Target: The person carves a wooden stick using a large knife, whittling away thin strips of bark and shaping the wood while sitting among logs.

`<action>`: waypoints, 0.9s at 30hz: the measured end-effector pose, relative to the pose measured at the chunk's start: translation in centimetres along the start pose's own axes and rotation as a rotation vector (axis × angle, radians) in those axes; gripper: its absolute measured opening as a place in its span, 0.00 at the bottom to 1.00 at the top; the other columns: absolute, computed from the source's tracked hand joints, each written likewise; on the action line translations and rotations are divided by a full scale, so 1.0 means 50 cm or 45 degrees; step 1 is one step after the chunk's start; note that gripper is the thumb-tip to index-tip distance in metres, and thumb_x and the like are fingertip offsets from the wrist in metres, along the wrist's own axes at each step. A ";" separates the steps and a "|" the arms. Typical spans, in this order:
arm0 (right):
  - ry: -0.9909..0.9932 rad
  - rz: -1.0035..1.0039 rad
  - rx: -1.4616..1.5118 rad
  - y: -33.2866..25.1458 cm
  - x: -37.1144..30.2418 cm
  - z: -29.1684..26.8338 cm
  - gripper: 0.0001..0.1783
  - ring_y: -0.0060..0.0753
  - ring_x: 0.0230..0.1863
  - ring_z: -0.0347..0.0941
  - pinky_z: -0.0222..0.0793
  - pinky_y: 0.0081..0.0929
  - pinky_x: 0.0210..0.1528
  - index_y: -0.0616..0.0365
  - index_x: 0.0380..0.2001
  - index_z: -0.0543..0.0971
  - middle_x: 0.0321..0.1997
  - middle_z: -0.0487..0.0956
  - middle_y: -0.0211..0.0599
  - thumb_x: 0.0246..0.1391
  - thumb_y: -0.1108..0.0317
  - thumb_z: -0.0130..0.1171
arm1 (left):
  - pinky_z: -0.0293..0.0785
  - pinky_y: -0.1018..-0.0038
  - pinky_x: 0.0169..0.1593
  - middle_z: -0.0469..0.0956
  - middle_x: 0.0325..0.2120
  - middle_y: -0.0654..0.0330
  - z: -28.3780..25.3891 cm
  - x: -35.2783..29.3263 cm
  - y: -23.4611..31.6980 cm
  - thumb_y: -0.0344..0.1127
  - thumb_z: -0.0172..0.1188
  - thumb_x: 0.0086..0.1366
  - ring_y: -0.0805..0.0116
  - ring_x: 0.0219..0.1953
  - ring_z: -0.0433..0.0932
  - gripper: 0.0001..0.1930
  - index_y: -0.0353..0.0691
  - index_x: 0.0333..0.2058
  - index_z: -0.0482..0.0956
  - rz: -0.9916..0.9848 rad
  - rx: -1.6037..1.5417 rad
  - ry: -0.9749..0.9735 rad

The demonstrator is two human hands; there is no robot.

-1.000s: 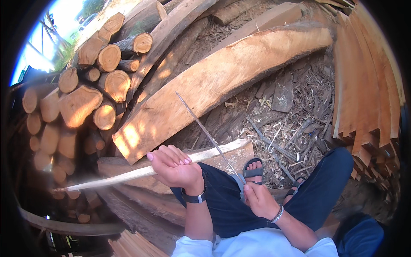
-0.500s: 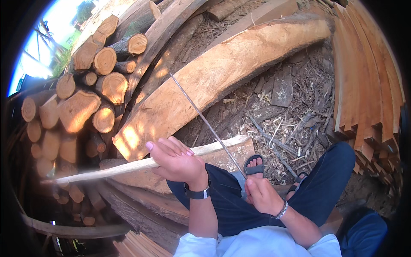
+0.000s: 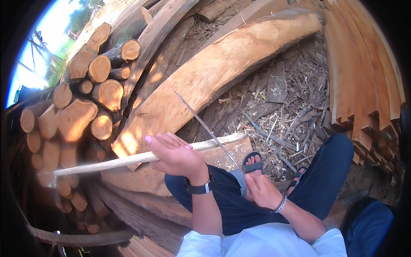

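Note:
My left hand point(image 3: 175, 155) holds a long pale peeled wooden stick point(image 3: 115, 161) that runs from left of me across my lap. Its fingers curl over the stick's right part. My right hand point(image 3: 262, 190) rests by my left knee, shut on a long thin metal blade point(image 3: 205, 127). The blade slants up and to the left, crossing the stick near its thick right end point(image 3: 235, 138). A black watch is on my left wrist and a bead bracelet on my right one. The blade's handle is hidden in my fist.
I sit on a wooden slab in dark blue trousers, a sandalled foot point(image 3: 253, 162) on chip-strewn ground. A big curved plank point(image 3: 222, 73) lies ahead, stacked round logs point(image 3: 92, 98) at left, sawn boards point(image 3: 364, 73) at right.
My left hand's fingers, stretched out flat over the stick a second ago, have curled down around it. The blade's tip rose and came back down. The right hand stays by the knee.

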State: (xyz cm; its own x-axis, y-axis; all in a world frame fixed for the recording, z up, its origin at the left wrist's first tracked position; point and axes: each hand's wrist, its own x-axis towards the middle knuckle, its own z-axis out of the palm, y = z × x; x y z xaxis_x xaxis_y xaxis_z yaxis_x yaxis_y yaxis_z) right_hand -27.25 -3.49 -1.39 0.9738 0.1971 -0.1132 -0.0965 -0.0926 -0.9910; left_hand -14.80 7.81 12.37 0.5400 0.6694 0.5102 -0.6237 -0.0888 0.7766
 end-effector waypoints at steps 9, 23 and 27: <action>-0.007 0.006 -0.024 -0.012 -0.001 -0.010 0.29 0.63 0.27 0.72 0.65 0.46 0.39 0.68 0.22 0.73 0.16 0.72 0.57 0.68 0.54 0.38 | 0.43 0.78 0.13 0.48 0.07 0.67 0.008 -0.003 -0.011 0.41 0.45 0.72 0.78 0.09 0.47 0.28 0.47 0.11 0.48 0.047 -0.021 -0.020; 0.060 -0.007 -0.073 0.023 -0.001 0.005 0.28 0.62 0.27 0.74 0.67 0.48 0.35 0.68 0.24 0.75 0.18 0.74 0.59 0.67 0.53 0.41 | 0.43 0.80 0.13 0.48 0.08 0.67 -0.003 -0.011 -0.004 0.42 0.44 0.71 0.76 0.09 0.47 0.27 0.48 0.12 0.49 0.090 0.034 0.035; -0.006 0.054 -0.054 -0.052 -0.013 -0.015 0.27 0.63 0.34 0.74 0.66 0.44 0.47 0.68 0.23 0.74 0.21 0.74 0.59 0.67 0.57 0.40 | 0.44 0.80 0.13 0.49 0.07 0.66 -0.003 -0.015 -0.004 0.41 0.45 0.71 0.76 0.09 0.47 0.27 0.48 0.12 0.49 0.078 0.027 0.042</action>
State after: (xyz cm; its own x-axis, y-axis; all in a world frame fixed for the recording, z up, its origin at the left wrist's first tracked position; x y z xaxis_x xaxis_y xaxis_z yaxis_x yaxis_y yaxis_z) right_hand -27.50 -4.09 1.29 0.9681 0.1966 -0.1552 -0.1285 -0.1418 -0.9815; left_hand -15.16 7.43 11.80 0.4819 0.6863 0.5448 -0.6428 -0.1457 0.7521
